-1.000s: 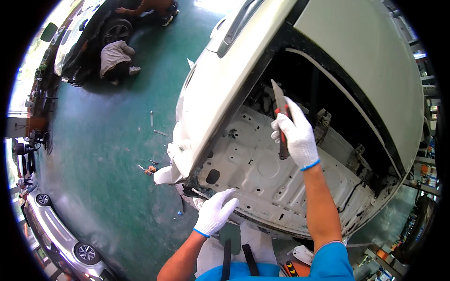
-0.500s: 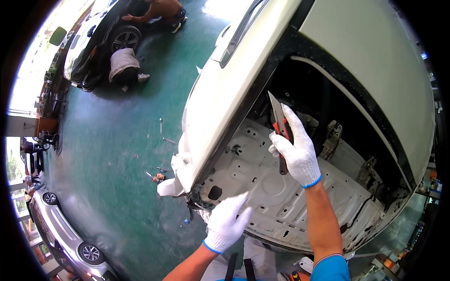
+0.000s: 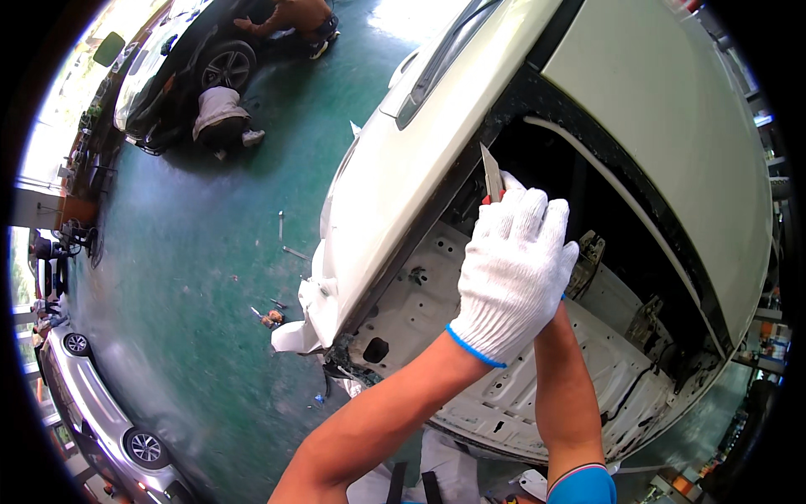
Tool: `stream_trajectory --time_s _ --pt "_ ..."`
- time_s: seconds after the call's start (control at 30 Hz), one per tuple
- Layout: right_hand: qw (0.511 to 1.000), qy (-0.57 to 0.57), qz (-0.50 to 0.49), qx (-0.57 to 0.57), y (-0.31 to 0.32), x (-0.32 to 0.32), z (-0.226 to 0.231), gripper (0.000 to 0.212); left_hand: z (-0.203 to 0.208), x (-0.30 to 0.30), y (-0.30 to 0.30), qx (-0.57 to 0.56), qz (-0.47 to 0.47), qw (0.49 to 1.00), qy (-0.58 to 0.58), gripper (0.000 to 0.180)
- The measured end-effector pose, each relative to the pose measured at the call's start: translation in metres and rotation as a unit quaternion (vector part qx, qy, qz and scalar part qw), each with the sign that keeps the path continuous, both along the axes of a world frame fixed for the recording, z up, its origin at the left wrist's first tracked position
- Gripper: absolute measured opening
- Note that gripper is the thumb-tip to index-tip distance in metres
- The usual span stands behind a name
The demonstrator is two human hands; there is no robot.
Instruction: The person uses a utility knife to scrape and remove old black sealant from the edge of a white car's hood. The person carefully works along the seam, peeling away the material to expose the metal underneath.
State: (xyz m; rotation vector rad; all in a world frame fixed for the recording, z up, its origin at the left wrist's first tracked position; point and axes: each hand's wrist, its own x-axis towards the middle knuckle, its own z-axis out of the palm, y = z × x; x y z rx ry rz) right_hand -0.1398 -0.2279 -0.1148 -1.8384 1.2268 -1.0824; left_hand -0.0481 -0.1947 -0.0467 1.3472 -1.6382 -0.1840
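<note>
The knife (image 3: 491, 175) is held up over the open end of the cream car body (image 3: 663, 109), its pale blade rising clear of the gloves and a bit of red showing at the base; the rest of its handle is hidden. The right hand (image 3: 510, 181) is closed around that handle, though only a fingertip and part of the blue cuff show. The left hand (image 3: 512, 260), back toward the view, lies across the right one, so the two hands are pressed together; whether its fingers also grip the knife cannot be told. Both wear white knitted gloves.

Below the hands, inside the car body, lies a bare white floor pan (image 3: 420, 294) pierced with holes; beyond it the interior is dark. At the car body's near left corner, a torn white piece (image 3: 294, 337) juts outward. Left of the car body, on the green floor (image 3: 193, 252), are two slim metal rods (image 3: 281, 224) and a small brownish object (image 3: 271, 318). Farther left of the car body, toward the wearer, stands a silver car (image 3: 101, 412). Far off to the car body's upper left is a dark car (image 3: 159, 118), with a person in a pale top (image 3: 220, 104) bent low at its wheel (image 3: 228, 65) and another in brown (image 3: 294, 17) beside it.
</note>
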Motion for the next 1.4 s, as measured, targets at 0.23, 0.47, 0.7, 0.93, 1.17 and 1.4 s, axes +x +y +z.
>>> stream_trajectory --time_s 0.23,0.47,0.7,0.93,1.17,1.4 --pt "0.997 -0.003 0.02 0.074 -0.004 -0.006 -0.004 0.04 0.005 -0.004 -0.012 0.15 0.078 0.981 -0.09 0.05" --pt "0.995 0.008 0.033 0.099 -0.004 -0.005 -0.005 0.039 0.009 0.009 -0.01 0.196 0.06 0.977 -0.062 0.047" --pt "0.993 0.021 0.038 0.109 0.001 -0.004 -0.004 0.038 0.013 0.019 -0.005 0.197 0.037 0.979 -0.03 0.043" --pt "0.992 0.033 0.047 0.115 -0.003 -0.005 -0.007 0.036 0.01 0.026 -0.005 0.191 0.014 0.982 0.004 0.043" --pt "0.989 0.044 0.067 0.123 0.008 0.004 -0.017 0.035 -0.001 0.03 0.01 0.206 0.015 0.978 0.001 0.045" --pt "0.985 0.062 0.094 0.13 0.023 0.007 -0.023 0.034 -0.004 0.038 0.027 0.204 0.026 0.978 0.017 0.048"
